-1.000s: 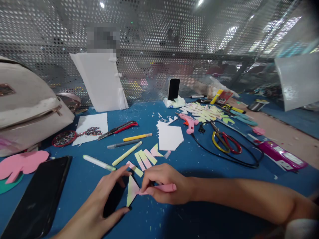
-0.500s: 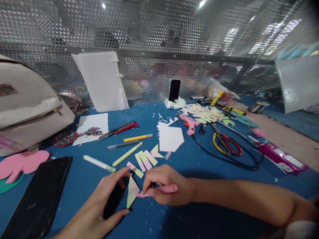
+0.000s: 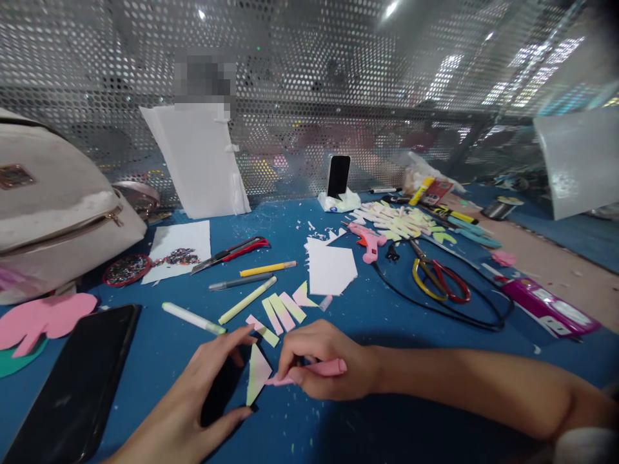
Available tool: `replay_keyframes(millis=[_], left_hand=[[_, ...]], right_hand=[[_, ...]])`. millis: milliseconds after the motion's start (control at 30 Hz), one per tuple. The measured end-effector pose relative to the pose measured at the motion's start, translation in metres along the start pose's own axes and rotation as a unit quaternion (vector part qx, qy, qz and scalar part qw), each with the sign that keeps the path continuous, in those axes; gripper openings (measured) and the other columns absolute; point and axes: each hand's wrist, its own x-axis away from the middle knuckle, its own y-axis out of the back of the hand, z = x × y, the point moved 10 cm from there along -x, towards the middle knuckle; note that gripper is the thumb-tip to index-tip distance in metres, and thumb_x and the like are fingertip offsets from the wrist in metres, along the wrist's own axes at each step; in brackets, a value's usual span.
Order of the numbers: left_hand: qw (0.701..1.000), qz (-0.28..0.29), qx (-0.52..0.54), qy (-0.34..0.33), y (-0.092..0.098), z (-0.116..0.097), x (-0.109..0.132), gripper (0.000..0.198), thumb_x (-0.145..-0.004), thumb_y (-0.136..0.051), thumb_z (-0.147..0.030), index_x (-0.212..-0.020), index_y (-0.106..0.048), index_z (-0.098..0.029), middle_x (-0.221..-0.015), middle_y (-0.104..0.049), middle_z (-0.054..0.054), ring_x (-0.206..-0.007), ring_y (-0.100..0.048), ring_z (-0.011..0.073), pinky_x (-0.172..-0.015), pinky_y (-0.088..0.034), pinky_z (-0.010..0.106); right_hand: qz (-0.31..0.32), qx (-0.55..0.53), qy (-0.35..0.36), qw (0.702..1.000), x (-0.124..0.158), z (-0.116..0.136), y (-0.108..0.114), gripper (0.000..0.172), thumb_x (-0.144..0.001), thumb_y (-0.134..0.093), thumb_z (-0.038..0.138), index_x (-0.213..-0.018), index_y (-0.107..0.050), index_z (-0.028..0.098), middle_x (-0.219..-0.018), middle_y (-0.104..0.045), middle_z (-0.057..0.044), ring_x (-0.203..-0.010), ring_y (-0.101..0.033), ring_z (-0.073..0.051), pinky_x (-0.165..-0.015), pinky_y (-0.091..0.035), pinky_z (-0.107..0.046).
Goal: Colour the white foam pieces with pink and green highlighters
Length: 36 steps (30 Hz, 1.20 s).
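My right hand (image 3: pixel 326 361) is closed around a pink marker (image 3: pixel 329 368), its tip at the right corner of a small triangular paper piece (image 3: pixel 259 375) coloured pink and pale green. My left hand (image 3: pixel 207 380) steadies that piece, index fingertip at its top end and thumb at its bottom end. Just beyond lie several pink-and-green paper strips (image 3: pixel 279 312) and another pointed piece (image 3: pixel 304 295). A pale green marker (image 3: pixel 193 318) lies by my left index finger, and a yellow-green marker (image 3: pixel 247 300) rests farther up. A small marker cap (image 3: pixel 325 303) sits near the strips.
On the left are a phone (image 3: pixel 72 386) and a white backpack (image 3: pixel 62 206). A box cutter (image 3: pixel 232 252) and white card (image 3: pixel 331 268) lie ahead. To the right are a pink glue gun (image 3: pixel 370 241), scissors (image 3: pixel 442 280), a cable and a heap of paper strips (image 3: pixel 396 218).
Almost nothing has moved. Both hands keep their places around the triangular piece, with the pink marker's tip still at its right corner.
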Motion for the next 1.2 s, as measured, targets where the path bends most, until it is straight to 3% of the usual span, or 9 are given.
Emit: replay_keyframes(millis=[367, 600, 1200], left_hand=[[1.000, 0.017, 0.019, 0.014, -0.0052, 0.0046, 0.0019, 0.072, -0.095, -0.062, -0.025, -0.157, -0.029, -0.042, -0.145, -0.055, 0.006, -0.125, -0.059, 0.0267, -0.109, -0.049, 0.045], [1.000, -0.007, 0.016, 0.006, -0.0010, 0.0037, 0.0020, 0.071, -0.093, -0.063, -0.024, -0.155, -0.034, -0.041, -0.140, -0.059, 0.004, -0.123, -0.061, 0.0268, -0.107, -0.051, 0.042], [1.000, 0.001, 0.011, -0.010, -0.0042, 0.0028, 0.0012, 0.069, -0.093, -0.062, -0.025, -0.154, -0.034, -0.041, -0.139, -0.058, 0.004, -0.121, -0.062, 0.0256, -0.106, -0.052, 0.042]], right_hand=[[-0.015, -0.016, -0.001, 1.000, -0.0010, 0.0008, 0.0040, 0.022, -0.096, -0.055, 0.024, -0.080, -0.067, 0.016, -0.078, -0.076, -0.004, -0.066, -0.068, -0.012, -0.063, -0.051, -0.020], [-0.016, -0.014, 0.003, 1.000, 0.0002, 0.0002, 0.0033, 0.020, -0.094, -0.054, 0.022, -0.081, -0.068, 0.015, -0.077, -0.075, -0.003, -0.065, -0.067, -0.012, -0.062, -0.049, -0.019], [-0.008, -0.012, -0.009, 1.000, 0.0007, -0.0016, 0.0018, 0.018, -0.091, -0.053, 0.019, -0.080, -0.067, 0.016, -0.078, -0.075, -0.003, -0.065, -0.068, -0.011, -0.063, -0.050, -0.019]])
